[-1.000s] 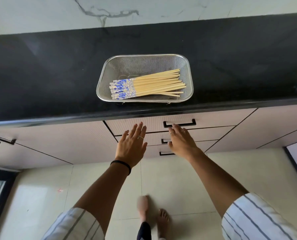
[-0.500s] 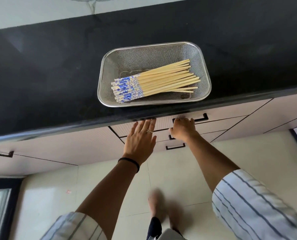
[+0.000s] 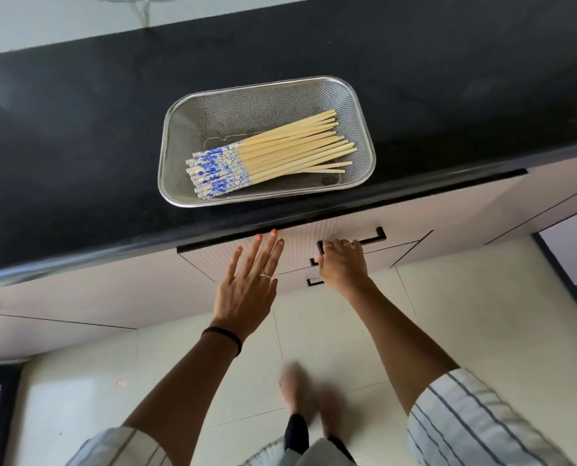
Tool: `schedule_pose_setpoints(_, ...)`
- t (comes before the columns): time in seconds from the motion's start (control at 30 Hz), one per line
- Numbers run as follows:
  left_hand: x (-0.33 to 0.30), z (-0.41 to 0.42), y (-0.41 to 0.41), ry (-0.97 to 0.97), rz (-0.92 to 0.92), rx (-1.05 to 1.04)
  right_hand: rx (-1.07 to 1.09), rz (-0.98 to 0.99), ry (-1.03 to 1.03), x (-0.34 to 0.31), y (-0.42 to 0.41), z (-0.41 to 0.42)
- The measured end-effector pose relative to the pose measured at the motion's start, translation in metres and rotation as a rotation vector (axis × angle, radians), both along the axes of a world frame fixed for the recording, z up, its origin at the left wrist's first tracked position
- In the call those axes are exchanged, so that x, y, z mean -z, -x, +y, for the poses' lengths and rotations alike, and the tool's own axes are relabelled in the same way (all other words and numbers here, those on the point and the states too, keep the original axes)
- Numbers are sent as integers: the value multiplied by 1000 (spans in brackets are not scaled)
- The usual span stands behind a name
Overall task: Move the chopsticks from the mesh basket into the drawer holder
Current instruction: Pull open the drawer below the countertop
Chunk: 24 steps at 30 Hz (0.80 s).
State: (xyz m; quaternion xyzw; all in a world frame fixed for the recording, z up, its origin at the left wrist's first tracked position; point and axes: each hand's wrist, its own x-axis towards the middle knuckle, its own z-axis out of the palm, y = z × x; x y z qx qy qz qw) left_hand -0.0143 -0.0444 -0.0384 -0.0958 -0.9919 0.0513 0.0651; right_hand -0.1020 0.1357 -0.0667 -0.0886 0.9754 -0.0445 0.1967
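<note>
A bundle of wooden chopsticks (image 3: 273, 156) with blue-and-white patterned ends lies in a steel mesh basket (image 3: 364, 129) on the black countertop (image 3: 78, 146). Below the counter edge, the top drawer (image 3: 307, 237) stands slightly out from the cabinet. My right hand (image 3: 342, 264) grips the drawer's black bar handle (image 3: 374, 238). My left hand (image 3: 250, 284) hovers flat with fingers spread in front of the drawer face, just under the counter edge. The drawer's inside and any holder are hidden.
Two more drawers with black handles (image 3: 314, 282) sit below the top one. Pale cabinet fronts (image 3: 95, 297) run left and right. My bare feet (image 3: 307, 395) stand on the light tiled floor.
My right hand has gone from reaching toward the handle to gripping it, and the top drawer has started sliding out. My left hand rose closer to the counter edge. The view moved nearer.
</note>
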Motion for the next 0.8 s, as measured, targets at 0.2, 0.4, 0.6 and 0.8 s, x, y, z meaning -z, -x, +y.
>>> schedule_pose_setpoints(0.2,-7,7,1,-50,5,-44,24,-15,8,-3,-19,3)
schedule_pose_setpoints(0.4,-17,28,-20,-175,-71,-63,97,195,197,-26,-85,15)
schedule_pose_setpoints(0.6,-23,46,-60,-227,-108,-135,-110,707,383,-62,-132,29)
schedule_pose_setpoints(0.8,-34,53,-90,-286,-213,-135,-144,291,387,-73,-131,30)
